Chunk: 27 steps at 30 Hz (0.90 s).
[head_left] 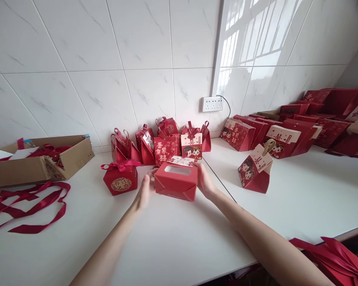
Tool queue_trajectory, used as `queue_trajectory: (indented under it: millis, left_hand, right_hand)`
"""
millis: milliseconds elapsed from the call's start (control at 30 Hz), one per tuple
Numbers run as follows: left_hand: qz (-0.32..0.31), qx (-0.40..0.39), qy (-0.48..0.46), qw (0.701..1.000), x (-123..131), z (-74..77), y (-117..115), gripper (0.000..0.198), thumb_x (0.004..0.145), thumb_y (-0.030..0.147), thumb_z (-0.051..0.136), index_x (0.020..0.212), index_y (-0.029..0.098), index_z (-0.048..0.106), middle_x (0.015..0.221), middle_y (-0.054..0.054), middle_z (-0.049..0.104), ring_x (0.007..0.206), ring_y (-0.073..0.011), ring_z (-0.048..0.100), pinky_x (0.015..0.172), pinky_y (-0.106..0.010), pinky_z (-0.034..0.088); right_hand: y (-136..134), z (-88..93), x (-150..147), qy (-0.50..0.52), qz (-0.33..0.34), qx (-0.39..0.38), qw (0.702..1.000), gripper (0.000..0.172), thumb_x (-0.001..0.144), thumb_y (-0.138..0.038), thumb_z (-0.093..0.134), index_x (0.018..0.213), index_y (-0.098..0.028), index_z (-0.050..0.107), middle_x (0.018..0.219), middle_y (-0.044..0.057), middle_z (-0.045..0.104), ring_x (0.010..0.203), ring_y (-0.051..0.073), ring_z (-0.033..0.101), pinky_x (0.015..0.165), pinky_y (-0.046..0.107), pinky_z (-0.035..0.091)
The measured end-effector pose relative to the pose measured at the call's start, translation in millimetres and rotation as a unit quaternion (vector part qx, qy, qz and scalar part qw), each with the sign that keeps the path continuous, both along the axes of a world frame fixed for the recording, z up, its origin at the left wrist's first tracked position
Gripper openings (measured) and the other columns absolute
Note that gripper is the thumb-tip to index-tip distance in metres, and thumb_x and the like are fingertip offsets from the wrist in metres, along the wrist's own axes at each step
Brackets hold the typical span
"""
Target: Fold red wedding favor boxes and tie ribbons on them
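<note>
Between my two hands is a red gift box [176, 184] with a clear oval window and a white printed flap at its far edge. My left hand [145, 190] presses its left side, and my right hand [205, 180] holds the right side near the back corner. Just left of my left hand stands a red box with a ribbon bow [121, 182] and a round gold emblem. Several finished-looking red boxes with loop handles [167, 149] stand behind the held box. To the right, a box with a gold loop [255, 171] leans on its slanted base.
An open cardboard box [74, 161] with red ribbon inside sits at the left, loose ribbon [41, 202] in front. Many red boxes [286, 139] line the wall at the right. A socket strip [212, 104] is on the wall. Red ribbons [340, 258] show at lower right.
</note>
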<state>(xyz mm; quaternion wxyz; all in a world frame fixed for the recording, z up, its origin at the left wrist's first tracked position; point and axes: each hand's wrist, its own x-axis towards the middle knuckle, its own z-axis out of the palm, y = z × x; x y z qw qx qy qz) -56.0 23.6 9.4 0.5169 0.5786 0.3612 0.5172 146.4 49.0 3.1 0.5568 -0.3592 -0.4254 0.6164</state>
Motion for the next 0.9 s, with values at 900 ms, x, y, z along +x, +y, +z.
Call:
queue_trajectory:
  millis: [900]
  left_hand:
    - [-0.186, 0.162, 0.272, 0.93, 28, -23.0, -26, 0.061, 0.074, 0.041, 0.064, 0.127, 0.019, 0.042, 0.124, -0.011, 0.062, 0.116, -0.0292, 0.058, 0.098, -0.045, 0.047]
  right_hand:
    - [-102, 27.0, 55, -0.274, -0.118, 0.279, 0.913, 0.039, 0.087, -0.053, 0.05, 0.103, -0.019, 0.06, 0.105, 0.009, 0.063, 0.097, 0.023, 0.059, 0.079, 0.036, 0.05]
